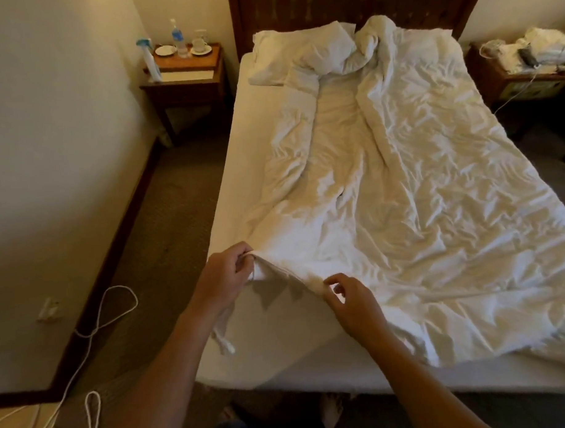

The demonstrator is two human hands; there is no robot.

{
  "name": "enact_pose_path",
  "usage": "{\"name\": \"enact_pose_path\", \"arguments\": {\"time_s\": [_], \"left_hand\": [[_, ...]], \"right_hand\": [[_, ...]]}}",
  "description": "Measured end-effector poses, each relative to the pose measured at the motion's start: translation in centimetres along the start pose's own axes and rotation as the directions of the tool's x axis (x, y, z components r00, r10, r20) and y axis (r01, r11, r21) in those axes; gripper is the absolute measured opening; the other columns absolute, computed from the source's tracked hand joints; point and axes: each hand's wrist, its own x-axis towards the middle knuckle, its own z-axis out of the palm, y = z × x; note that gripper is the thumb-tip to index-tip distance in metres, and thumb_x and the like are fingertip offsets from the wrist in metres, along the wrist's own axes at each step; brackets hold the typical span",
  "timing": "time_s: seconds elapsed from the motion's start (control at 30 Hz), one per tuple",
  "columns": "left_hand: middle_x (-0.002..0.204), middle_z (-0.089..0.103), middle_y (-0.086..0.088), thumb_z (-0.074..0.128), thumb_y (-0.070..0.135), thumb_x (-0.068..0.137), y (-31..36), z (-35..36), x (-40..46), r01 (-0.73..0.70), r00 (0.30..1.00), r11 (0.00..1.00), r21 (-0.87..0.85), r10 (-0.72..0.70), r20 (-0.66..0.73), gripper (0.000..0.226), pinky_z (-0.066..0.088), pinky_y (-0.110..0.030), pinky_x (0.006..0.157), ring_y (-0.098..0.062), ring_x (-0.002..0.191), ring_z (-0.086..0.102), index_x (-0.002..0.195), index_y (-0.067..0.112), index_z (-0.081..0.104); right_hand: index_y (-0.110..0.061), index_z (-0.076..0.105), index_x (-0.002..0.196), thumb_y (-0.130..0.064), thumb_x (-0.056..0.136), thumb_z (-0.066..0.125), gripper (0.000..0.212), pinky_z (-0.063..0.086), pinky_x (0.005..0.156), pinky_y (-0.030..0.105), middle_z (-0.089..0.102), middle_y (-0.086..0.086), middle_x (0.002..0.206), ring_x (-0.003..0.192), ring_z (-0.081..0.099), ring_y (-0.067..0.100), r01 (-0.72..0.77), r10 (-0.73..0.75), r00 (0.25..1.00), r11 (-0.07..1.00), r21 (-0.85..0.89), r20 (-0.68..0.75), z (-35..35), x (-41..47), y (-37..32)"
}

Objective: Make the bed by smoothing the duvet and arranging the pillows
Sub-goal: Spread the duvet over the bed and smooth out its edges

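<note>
The left hand (227, 273) pinches the near left corner of the white duvet (402, 184), with fingers and thumb curled round a fold of the cloth, and lifts it a little from the mattress (238, 170). The right hand (350, 299) holds the foot edge of the same duvet just beside it, and its thumb and fingers close on the hem. Both hands are on the left part of the foot edge, so the left hand is nearer to the corner and to the bare strip of mattress.

From this grip the duvet runs away from the person toward the dark wooden headboard (347, 6), with its long axis along the bed. It lies shifted to the right side, wrinkled, with a deep fold down the middle, and it is bunched at the top. There, a crumpled pillow (301, 53) lies at the left, touching the bunched end.

In my judgement the coming move is a pull to the left and toward the foot.
</note>
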Motion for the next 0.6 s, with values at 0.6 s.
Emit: {"name": "enact_pose_path", "arguments": {"time_s": [0.6], "left_hand": [[0.091, 0.064, 0.0, 0.061, 0.032, 0.088, -13.8, -4.4, -2.2, -0.219, 0.963, 0.967, 0.131, 0.192, 0.187, 0.018, 0.047, -0.038, 0.067, -0.022, 0.082, 0.06, 0.1, 0.021, 0.068]], "right_hand": [[-0.031, 0.064, 0.097, -0.036, 0.1, 0.055, 0.01, 0.04, 0.053, 0.023, 0.06, -0.012, 0.064, 0.06, 0.057, 0.005, 0.19, -0.146, 0.941, 0.974, 0.12, -0.305, 7.6, -2.2, -15.0]]}}
